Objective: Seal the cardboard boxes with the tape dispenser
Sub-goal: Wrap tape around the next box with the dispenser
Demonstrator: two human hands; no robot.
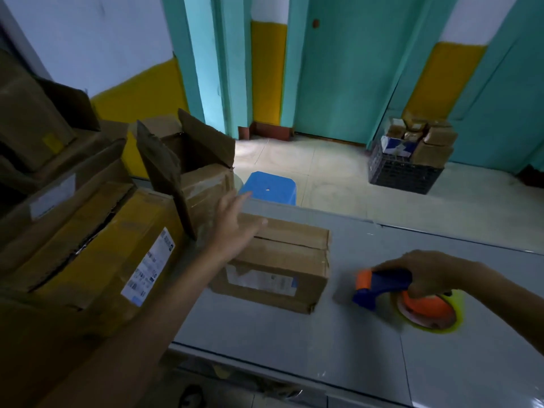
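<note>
Plainly, from the head view, the small cardboard box (276,260) sits on the grey table (294,343) just right of the big stack of boxes (88,231). Its top flaps are folded shut, with a dark seam running left to right. Whether tape already lies over that seam cannot be told. The left hand (235,222) is held flat with its fingers straight and spread over the box's far left corner, holding nothing, and contact cannot be judged. Behind it stands an open box (203,172) with its flaps up.

To the right and well apart from the small box, the right hand (429,272) is wrapped around the handle of the blue and orange tape dispenser (382,282), whose tape roll (426,312) lies low against the table.

The small box looks stiff but light, so it would likely skid on the smooth top under the dispenser's pull. A flat palm pressed beside the seam should pin it. The dispenser is rigid plastic and best gripped by its handle, away from the cutting edge. The open box's raised flaps look springy and need folding down and holding first
</note>
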